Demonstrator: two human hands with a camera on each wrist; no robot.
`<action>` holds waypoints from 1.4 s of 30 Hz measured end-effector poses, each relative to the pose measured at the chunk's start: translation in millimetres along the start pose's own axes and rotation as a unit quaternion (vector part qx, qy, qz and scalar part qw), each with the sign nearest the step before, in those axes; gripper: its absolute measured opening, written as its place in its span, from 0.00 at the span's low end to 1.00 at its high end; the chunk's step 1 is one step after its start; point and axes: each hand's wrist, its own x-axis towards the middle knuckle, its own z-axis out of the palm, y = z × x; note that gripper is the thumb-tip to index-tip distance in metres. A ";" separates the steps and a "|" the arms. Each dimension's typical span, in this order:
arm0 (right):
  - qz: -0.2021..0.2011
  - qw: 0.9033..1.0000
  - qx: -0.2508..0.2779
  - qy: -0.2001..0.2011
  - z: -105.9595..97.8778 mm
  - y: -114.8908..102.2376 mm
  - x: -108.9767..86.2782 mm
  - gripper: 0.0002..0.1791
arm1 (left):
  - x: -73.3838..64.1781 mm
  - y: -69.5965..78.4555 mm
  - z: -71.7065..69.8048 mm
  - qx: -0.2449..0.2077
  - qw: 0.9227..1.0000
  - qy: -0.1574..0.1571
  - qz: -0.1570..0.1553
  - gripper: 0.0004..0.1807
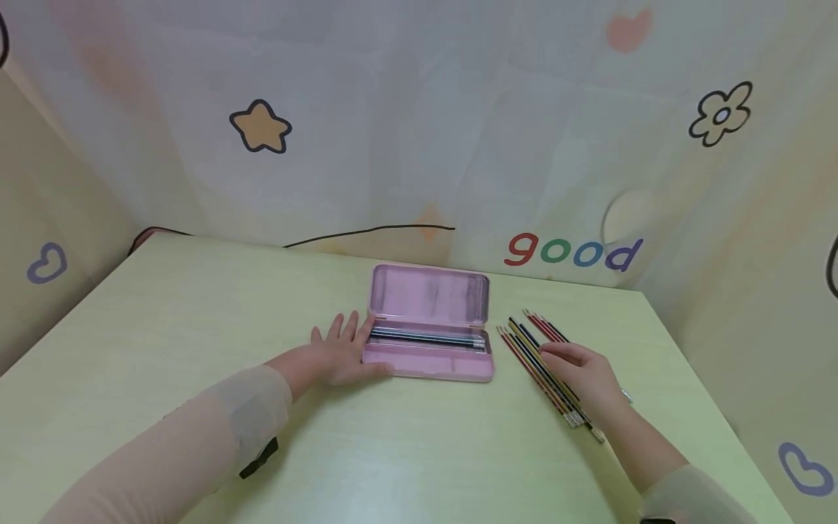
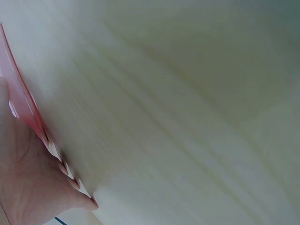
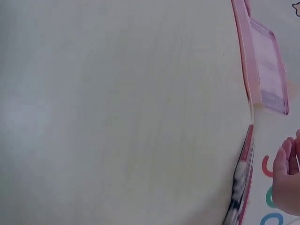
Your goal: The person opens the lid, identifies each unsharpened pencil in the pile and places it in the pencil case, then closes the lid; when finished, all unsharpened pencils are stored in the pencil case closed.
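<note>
A pink pencil case (image 1: 428, 295) lies with its lid folded back. Several dark, silvery-striped pencils (image 1: 425, 336) lie in its rear compartment; the front part shows bare pink. My left hand (image 1: 343, 356), fingers spread, rests at the case's left edge, with the thumb along the front corner. In the left wrist view the palm is against the pink side. To the right of the case, my right hand (image 1: 585, 375) hovers over loose pencils (image 1: 533, 364) in red, gold and black, its fingers loosely bent and holding nothing visible. It partly hides a second group of red and black pencils (image 1: 546, 326).
The pale table (image 1: 196, 306) meets a patterned cloth backdrop (image 1: 393, 145) behind the case. On the right, the table's side edge runs past the pencils to another cloth wall (image 1: 753, 349).
</note>
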 end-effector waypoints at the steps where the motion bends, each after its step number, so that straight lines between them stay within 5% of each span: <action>1: -0.002 1.000 0.005 0.002 -3.1 2.7 -2.2 0.32 | -0.5 -0.1 -0.2 0.001 1.000 0.000 0.000 0.55; 11: -0.012 0.999 0.026 0.020 -37.1 28.3 -27.3 0.26 | -1.0 -0.7 0.1 -0.004 1.000 -0.001 0.003 0.55; 23: 0.060 0.996 0.058 0.029 -51.5 56.9 -48.7 0.08 | 2.8 -0.9 2.3 -0.006 1.000 -0.003 0.004 0.56; 33: 0.058 0.997 -0.040 0.044 -52.4 67.7 -52.6 0.27 | 3.0 -2.7 3.6 0.008 1.000 0.008 0.000 0.55; 42: 0.051 0.995 -0.069 0.055 -47.0 67.6 -56.1 0.28 | 1.7 -1.2 3.5 0.004 1.000 0.001 -0.001 0.55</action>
